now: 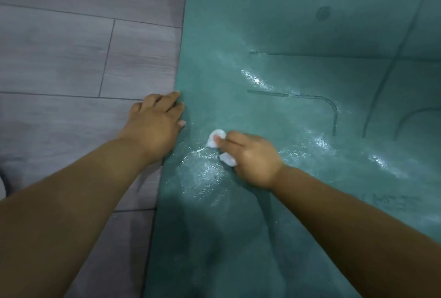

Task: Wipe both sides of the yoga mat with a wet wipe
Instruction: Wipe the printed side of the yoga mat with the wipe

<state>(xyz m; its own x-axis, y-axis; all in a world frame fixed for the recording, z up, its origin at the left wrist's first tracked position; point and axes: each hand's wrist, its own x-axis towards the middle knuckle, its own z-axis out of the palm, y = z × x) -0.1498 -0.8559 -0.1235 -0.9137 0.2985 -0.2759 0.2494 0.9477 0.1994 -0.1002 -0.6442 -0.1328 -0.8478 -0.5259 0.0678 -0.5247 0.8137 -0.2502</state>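
Observation:
A teal yoga mat point(298, 35) with dark printed guide lines lies flat on the floor and fills the right side of the view. Wet, shiny streaks cover its middle. My right hand point(250, 157) presses a crumpled white wet wipe point(216, 139) onto the mat near its left edge, fingers curled over the wipe; a second bit of wipe shows under the palm. My left hand point(155, 123) rests flat, palm down, across the mat's left edge, fingertips on the mat and palm on the floor.
Grey wood-look floor planks point(71, 59) run along the left of the mat. A dark object shows partly at the far left edge point(3, 183). Faint printed lettering point(391, 202) sits on the mat at the lower right.

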